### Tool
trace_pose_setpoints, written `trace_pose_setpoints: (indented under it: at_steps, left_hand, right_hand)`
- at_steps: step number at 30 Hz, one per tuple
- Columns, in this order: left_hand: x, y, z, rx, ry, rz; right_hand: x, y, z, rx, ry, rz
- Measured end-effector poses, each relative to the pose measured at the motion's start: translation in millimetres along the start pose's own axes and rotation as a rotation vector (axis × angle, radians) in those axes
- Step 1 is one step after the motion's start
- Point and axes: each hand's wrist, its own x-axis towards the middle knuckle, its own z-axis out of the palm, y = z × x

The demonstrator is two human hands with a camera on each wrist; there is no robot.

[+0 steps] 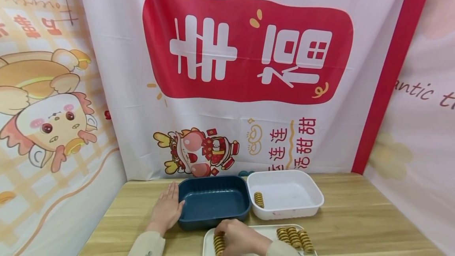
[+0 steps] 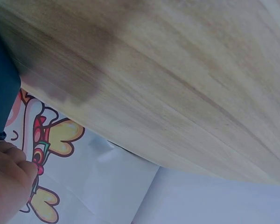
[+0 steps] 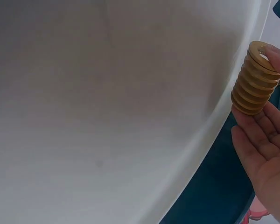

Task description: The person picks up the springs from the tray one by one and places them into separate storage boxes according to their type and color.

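My left hand [image 1: 166, 208] rests with straight fingers along the left side of a dark blue basin [image 1: 213, 222]; in the left wrist view its curved fingers [image 2: 9, 161] show by the basin's edge. Below the basin, my right hand [image 1: 239, 237] is over the left end of a white tray [image 1: 263, 230]. Between thumb and fingertips it pinches a yellow-brown coil spring [image 3: 254, 84], which appears upright but tilted in the right wrist view. Several similar coil springs [image 1: 293, 237] lie side by side at the tray's right end.
Right of the blue basin stands a white basin [image 1: 302, 212], with one coil spring [image 1: 259, 200] at its left inside wall. Both basins sit on a wood-grain table [image 1: 355, 208]. A printed cloth [image 1: 249, 110] hangs behind the table's far edge.
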Motion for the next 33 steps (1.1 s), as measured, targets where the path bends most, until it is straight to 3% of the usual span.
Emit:
trace_pose_setpoints:
  at_steps: [15, 25, 33]
  left_hand:
    - [-1.7, 0.6, -1.2, -0.006, 0.025, 0.013]
    - [-1.3, 0.2, -1.1, -0.005, 0.021, 0.015]
    - [-1.3, 0.6, -1.9, -0.004, 0.026, 0.016]
  right_hand:
    - [-6.5, -3.4, -20.8, 0.233, 0.065, 0.046]
    - [-11.3, 2.0, -29.8, 0.448, 0.071, 0.158]
    - [-14.1, 4.1, -38.3, 0.549, 0.089, 0.182]
